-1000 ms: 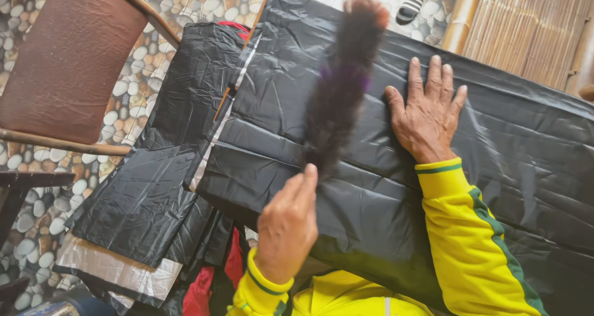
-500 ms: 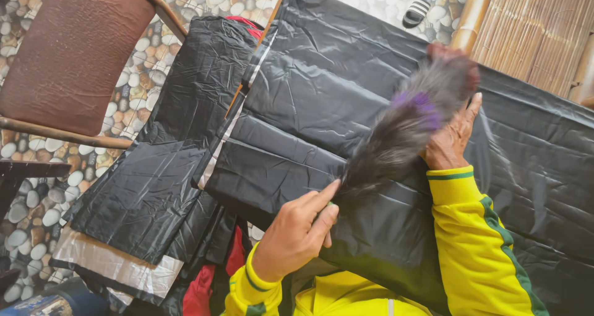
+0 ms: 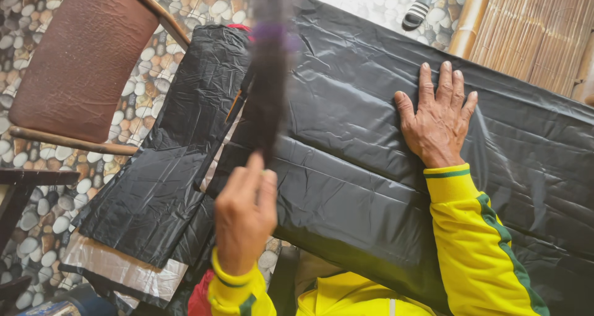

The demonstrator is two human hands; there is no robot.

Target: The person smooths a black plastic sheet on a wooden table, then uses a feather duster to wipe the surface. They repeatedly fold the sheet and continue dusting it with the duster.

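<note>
- Brown padded chair seat [image 3: 80,56] with a wooden frame stands at far left on a pebble-pattern floor [image 3: 37,204].
- Black plastic sheet, smaller piece [image 3: 167,173], hangs beside the chair; its lower edge ends in a pale clear strip [image 3: 124,269].
- Left hand [image 3: 244,220], yellow cuff with a green stripe, is raised at lower centre-left. Fingers closed: thumb and forefinger pinched together around the lower end of a dark duster [image 3: 267,74].
- Duster stands nearly upright from the left hand to the top edge of the view, motion-blurred, dark with a purple band near the top. It lies over the seam between the small sheet and the large one; contact with the plastic cannot be told.
- Large black plastic sheet [image 3: 346,136], creased in long folds, covers the surface from centre to right.
- Right hand [image 3: 436,121] lies palm-down on the large sheet, fingers open, spread and flat, gripping nothing.
- Striped sandal [image 3: 417,9] lies on the floor at the top, right of centre.
- Bamboo screen [image 3: 532,37] fills the upper right corner.
</note>
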